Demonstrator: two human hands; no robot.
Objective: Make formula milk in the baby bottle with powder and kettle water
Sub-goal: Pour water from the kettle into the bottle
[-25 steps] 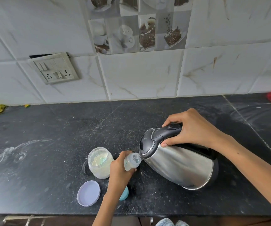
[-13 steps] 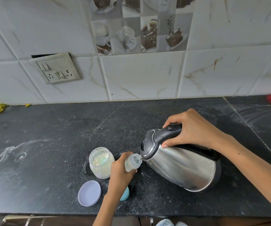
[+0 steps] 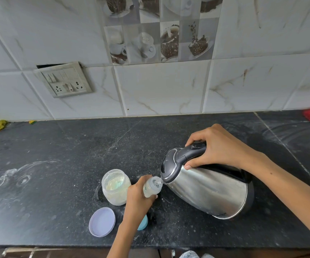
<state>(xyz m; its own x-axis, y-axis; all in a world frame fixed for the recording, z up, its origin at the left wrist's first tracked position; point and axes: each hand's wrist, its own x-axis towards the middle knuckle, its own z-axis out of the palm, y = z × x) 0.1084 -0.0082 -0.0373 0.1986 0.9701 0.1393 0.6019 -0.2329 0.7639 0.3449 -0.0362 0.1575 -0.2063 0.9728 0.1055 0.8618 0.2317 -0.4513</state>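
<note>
- The step in hand, as I judge it, is to pour water from the kettle (image 3: 206, 190) into the baby bottle (image 3: 152, 187); a thin stream goes from the spout into the open neck of the bottle.
- The right hand (image 3: 215, 148) is wrapped around the black handle on top of the kettle, and the kettle is tilted toward the left hand.
- The left hand (image 3: 138, 196) is curled around the lower part of the bottle and holds it leaning a little toward the spout, just above the dark surface (image 3: 57, 183).
- The neck is narrow, so the spout should remain very near to its rim, and the tilt of the kettle should be small; a stronger tilt would probably send water over the fingers of the left hand.
- How full the bottle is I cannot tell well, so the eyes should watch the level through its clear wall.
- The open powder jar (image 3: 116, 187) stands just beside the left hand, on the side away from the kettle; splashes should not reach it.
- The jar lid (image 3: 102, 222) lies flat near the left wrist, and a blue cap (image 3: 142, 223) is half hidden behind that wrist.
</note>
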